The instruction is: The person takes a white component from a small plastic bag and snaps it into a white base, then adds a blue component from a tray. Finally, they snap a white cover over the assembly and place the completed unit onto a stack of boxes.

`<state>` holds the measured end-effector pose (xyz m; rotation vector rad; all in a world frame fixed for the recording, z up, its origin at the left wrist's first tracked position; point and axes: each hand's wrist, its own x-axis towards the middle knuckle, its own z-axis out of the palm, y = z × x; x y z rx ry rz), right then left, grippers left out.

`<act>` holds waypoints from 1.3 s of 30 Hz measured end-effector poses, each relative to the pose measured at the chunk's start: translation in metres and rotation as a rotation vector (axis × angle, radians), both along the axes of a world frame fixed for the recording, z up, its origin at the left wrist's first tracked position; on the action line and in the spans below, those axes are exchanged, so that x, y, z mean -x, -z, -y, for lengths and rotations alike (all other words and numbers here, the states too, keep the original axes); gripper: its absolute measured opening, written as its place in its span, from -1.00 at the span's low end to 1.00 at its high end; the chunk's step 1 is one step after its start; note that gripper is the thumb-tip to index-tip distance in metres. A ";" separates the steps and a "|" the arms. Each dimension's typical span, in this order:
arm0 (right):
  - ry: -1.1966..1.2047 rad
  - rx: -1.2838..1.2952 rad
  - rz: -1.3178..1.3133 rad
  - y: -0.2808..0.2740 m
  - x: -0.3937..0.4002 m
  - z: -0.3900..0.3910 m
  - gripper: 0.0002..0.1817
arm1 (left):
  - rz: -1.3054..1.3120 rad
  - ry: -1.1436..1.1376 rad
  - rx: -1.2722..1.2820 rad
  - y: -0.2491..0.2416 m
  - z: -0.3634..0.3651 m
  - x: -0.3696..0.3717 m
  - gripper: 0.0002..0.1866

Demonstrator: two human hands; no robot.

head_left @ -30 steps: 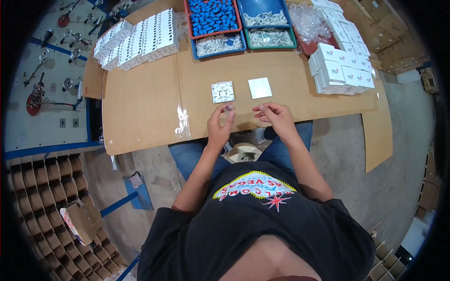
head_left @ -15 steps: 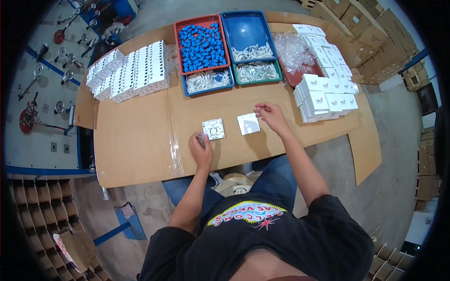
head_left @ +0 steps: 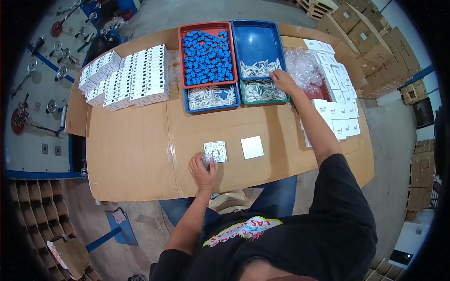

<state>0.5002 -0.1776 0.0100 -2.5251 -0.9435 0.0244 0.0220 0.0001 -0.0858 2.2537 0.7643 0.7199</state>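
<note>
My left hand (head_left: 203, 172) is closed round a small piece of clear plastic (head_left: 206, 160), at the lower left corner of a white square plate with a fitted frame (head_left: 216, 151). A plain white square plate (head_left: 252, 147) lies flat to its right. My right hand (head_left: 283, 81) reaches far forward, fingers pinched together at the near right corner of the upper blue tray (head_left: 256, 37). Small white pieces (head_left: 260, 68) lie in that tray beside my fingertips; whether I hold one is too small to tell. Just below my hand is a green tray (head_left: 266, 101) of similar pieces.
A red tray (head_left: 181, 56) holds blue parts, above another blue tray (head_left: 215, 109) of white pieces. White boxes (head_left: 136, 79) are stacked left, printed white boxes (head_left: 344, 126) right. Crumpled clear plastic (head_left: 302, 68) lies beside the trays. Cardboard (head_left: 131, 150) covers the table.
My right hand has left the plain white plate and reached forward to the trays. My left hand stays by the framed plate with the plastic. The camera view has shifted.
</note>
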 end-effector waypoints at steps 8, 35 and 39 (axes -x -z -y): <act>-0.102 0.069 -0.121 0.003 -0.026 -0.047 -0.50 | -0.061 0.020 -0.031 -0.003 0.000 0.001 -0.55; -0.277 0.292 -0.199 -0.002 -0.047 -0.066 -0.88 | -0.065 0.021 -0.030 0.000 0.001 0.001 -0.53; -0.244 0.278 -0.218 0.002 -0.048 -0.063 -0.90 | -0.052 0.021 -0.025 -0.001 0.000 0.002 -0.53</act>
